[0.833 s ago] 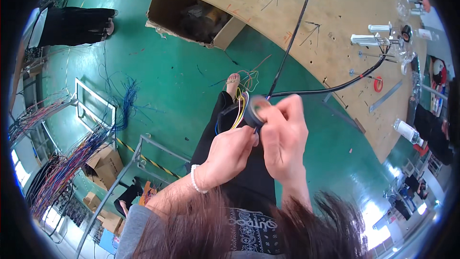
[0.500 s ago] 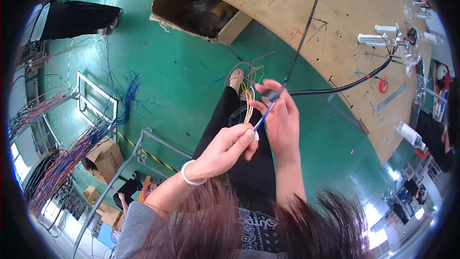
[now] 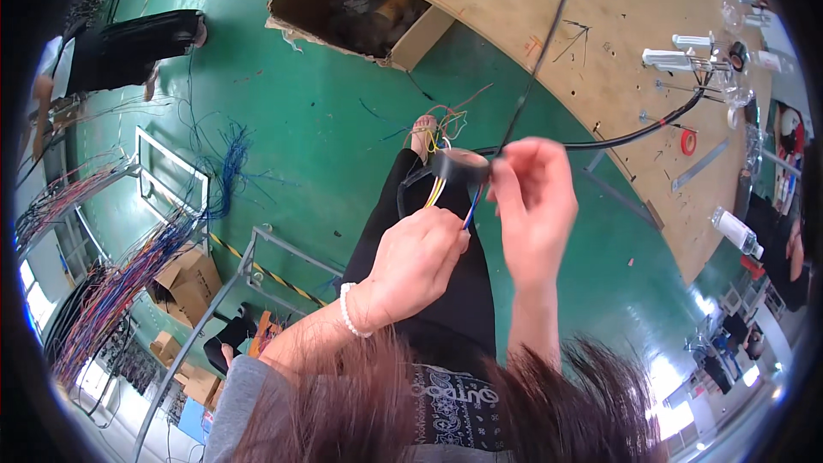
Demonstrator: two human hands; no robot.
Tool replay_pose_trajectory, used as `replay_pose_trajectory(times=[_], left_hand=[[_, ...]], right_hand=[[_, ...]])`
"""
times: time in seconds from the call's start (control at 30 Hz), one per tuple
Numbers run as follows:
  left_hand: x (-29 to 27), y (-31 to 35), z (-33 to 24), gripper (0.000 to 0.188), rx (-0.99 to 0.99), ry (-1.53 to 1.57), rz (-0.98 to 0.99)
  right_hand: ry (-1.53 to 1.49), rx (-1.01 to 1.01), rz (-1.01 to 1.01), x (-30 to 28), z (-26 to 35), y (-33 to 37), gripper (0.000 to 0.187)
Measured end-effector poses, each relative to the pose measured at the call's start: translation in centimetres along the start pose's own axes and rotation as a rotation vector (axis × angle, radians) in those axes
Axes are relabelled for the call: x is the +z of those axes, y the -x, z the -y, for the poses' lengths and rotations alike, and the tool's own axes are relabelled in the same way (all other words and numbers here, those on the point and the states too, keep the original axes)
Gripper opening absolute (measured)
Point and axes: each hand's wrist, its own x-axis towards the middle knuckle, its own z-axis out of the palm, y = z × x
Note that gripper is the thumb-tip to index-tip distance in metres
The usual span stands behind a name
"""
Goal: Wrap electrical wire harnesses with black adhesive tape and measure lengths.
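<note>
My left hand (image 3: 420, 257), with a white bead bracelet at the wrist, is closed around a bundle of thin wires (image 3: 435, 192), yellow and white, with blue beside them. Just above it is a roll of black tape (image 3: 461, 166), tilted and blurred, in front of the wires. My right hand (image 3: 538, 201) has curled fingers, its thumb and fingertips at the right edge of that roll; the exact grip is smeared by motion. A thick black cable (image 3: 617, 142) runs from the board behind the right fingers towards the wires. Loose coloured wire ends (image 3: 447, 123) stick out beyond the roll.
A wooden board (image 3: 480, 0) at upper right carries white clamps (image 3: 669, 60), a red tape ring (image 3: 688, 142) and pins. A thin black cord (image 3: 549, 43) slants down to my right hand. A cardboard box (image 3: 420, 39) stands beyond; metal frames with wire bundles (image 3: 137, 279) are at left.
The black tape roll has swung left and now shows across the front of the wires. My right hand has moved slightly right and down, its fingers more curled. My left hand still holds the wires.
</note>
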Motion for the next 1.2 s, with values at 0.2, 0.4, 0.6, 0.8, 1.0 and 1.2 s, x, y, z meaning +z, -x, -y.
replay_pose_trajectory(times=[0.2,0.4,0.6,0.8,1.0,1.2], left_hand=[[-1.1,0.3,-0.1,0.029,-0.286,0.488,0.193],[-0.6,0.4,0.4,0.022,-0.148,0.211,0.106],[0.4,1.0,0.0,0.016,-0.122,0.05,0.037],[-0.5,1.2,0.4,0.028,-0.404,0.595,0.137],[1.4,1.4,0.1,0.019,0.011,-0.145,-0.044],[0.8,1.5,0.4,0.015,-0.254,0.172,0.07]], right_hand=[[-0.94,0.126,0.349,2.0,-6.5,-1.7,0.03],[0.061,-0.417,0.079,-0.6,-2.0,2.6,0.035],[-0.084,-0.068,0.12,0.9,-1.3,1.5,0.035],[-0.693,0.219,0.195,1.5,-4.5,0.9,0.023],[0.446,-0.541,0.14,-0.5,0.3,4.4,0.02],[-0.356,0.182,0.19,0.2,-3.6,0.9,0.025]])
